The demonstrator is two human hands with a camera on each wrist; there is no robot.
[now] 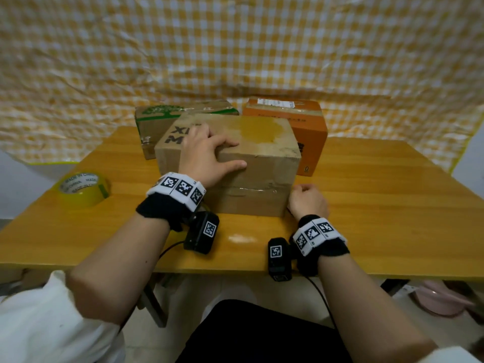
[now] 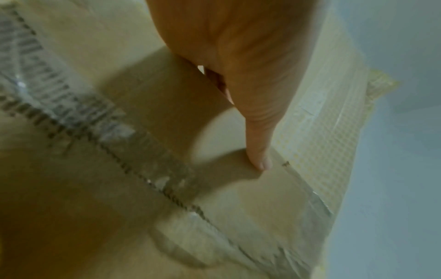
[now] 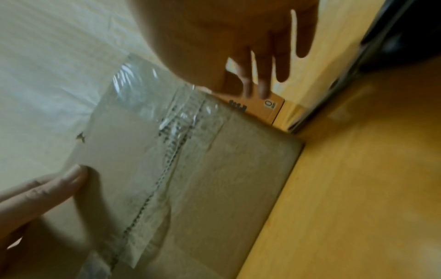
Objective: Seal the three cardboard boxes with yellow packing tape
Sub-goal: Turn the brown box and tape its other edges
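Observation:
A plain brown cardboard box [image 1: 262,163] stands in the middle of the wooden table [image 1: 379,205], with old clear tape [image 1: 251,191] across the seam on its front face. My left hand [image 1: 209,155] lies spread over the box's top front edge, fingers on top and thumb on the front face. My right hand [image 1: 307,203] sits at the box's lower right corner, fingers loosely curled beside its right side and holding nothing. The yellow tape roll [image 1: 83,188] lies flat at the table's left. The right wrist view shows the taped seam [image 3: 167,169].
Two more boxes stand behind the brown one: one with a green tree print [image 1: 157,119] at the left and an orange one [image 1: 309,127] at the right. A yellow checked cloth [image 1: 235,48] hangs behind the table. Bare tabletop lies at the front and right.

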